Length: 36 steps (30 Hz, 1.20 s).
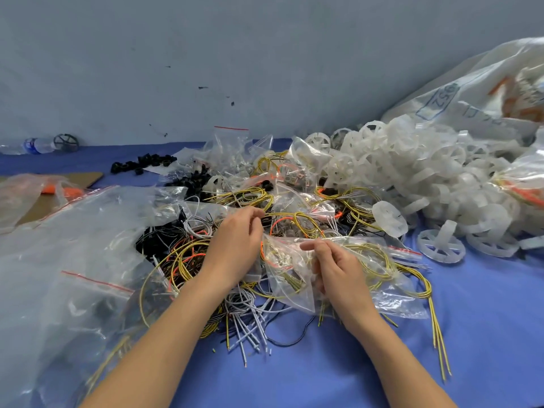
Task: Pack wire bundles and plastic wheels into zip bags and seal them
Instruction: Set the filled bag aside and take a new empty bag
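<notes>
A clear zip bag (379, 269) with a red seal strip lies in front of me, with yellow-green wires inside it. My right hand (335, 269) grips the bag's left part, fingers curled on the plastic. My left hand (235, 242) reaches into the tangle of wire bundles (188, 257) and pinches a yellow-green wire (282, 215) at its fingertips. A heap of white plastic wheels (412, 175) lies at the right; one wheel (441, 245) lies apart near the bag.
Large clear bags (67, 260) cover the left of the blue table (485, 334). More filled zip bags (232, 148) and black parts (141, 163) sit behind the wires. A big white sack (485, 92) leans at the far right. A water bottle (35, 145) lies by the wall.
</notes>
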Tool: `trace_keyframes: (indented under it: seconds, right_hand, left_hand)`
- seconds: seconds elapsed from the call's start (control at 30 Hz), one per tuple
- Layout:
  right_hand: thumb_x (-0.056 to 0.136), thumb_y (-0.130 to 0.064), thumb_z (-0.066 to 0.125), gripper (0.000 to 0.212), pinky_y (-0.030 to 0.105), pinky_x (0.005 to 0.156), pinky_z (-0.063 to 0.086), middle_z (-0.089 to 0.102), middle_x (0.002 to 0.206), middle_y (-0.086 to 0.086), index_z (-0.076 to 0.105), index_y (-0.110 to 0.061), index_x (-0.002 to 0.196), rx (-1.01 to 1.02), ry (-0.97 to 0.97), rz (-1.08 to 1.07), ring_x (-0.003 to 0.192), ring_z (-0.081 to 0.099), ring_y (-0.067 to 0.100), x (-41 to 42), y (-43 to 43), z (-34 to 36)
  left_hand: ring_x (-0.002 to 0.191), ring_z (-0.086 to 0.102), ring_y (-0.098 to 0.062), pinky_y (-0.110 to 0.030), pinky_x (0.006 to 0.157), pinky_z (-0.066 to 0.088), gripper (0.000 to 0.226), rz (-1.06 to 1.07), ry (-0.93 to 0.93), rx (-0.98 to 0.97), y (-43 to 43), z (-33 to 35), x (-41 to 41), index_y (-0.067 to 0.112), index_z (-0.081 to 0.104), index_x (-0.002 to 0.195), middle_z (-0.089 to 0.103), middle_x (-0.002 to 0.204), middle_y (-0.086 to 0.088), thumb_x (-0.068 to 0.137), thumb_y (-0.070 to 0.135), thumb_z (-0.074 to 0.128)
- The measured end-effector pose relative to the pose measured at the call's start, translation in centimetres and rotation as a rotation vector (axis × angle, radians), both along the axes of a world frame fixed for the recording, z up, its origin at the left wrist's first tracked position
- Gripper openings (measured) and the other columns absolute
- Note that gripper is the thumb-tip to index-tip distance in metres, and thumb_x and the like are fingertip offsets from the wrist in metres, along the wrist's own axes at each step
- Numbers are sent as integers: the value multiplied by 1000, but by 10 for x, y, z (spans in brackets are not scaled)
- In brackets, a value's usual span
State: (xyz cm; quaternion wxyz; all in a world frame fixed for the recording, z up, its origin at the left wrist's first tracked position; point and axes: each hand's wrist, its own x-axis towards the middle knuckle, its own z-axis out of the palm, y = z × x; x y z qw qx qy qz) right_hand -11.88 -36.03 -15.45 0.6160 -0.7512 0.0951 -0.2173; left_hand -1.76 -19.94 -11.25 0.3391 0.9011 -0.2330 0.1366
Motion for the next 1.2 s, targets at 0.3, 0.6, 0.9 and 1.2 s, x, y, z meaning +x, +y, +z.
trace_keyframes:
  seconds: [0.3,0.6,0.9,1.2]
  right_hand:
    - [100,-51,39,34,39,55,44,59,63,-4,69,-38,93,-323,-99,-53,56,56,13,-11,9,4]
    - [100,-43,43,30,22,100,36,51,127,-23,69,-36,115,-557,-255,127,127,46,10,-17,19,9]
    - [99,-45,37,38,35,101,33,58,124,-22,71,-31,87,-858,-102,163,127,41,8,-9,24,-1]
    - [98,-45,37,38,33,100,35,60,112,-23,70,-33,85,-662,-141,154,118,46,5,-11,24,3]
  left_hand:
    - [101,55,11,-5,80,42,28,-51,30,-247,14,-35,-19,32,61,117,61,106,27,100,18,43]
    - [73,66,-7,-17,58,51,32,150,-130,-729,50,2,-20,40,67,91,69,83,12,90,19,43]
    - [69,56,4,-8,60,41,28,-36,-37,-179,67,-1,-46,36,66,93,64,91,23,92,15,47]
    - [104,40,-16,-27,79,31,52,-178,-159,661,71,-16,-60,45,42,135,39,109,12,94,15,53]
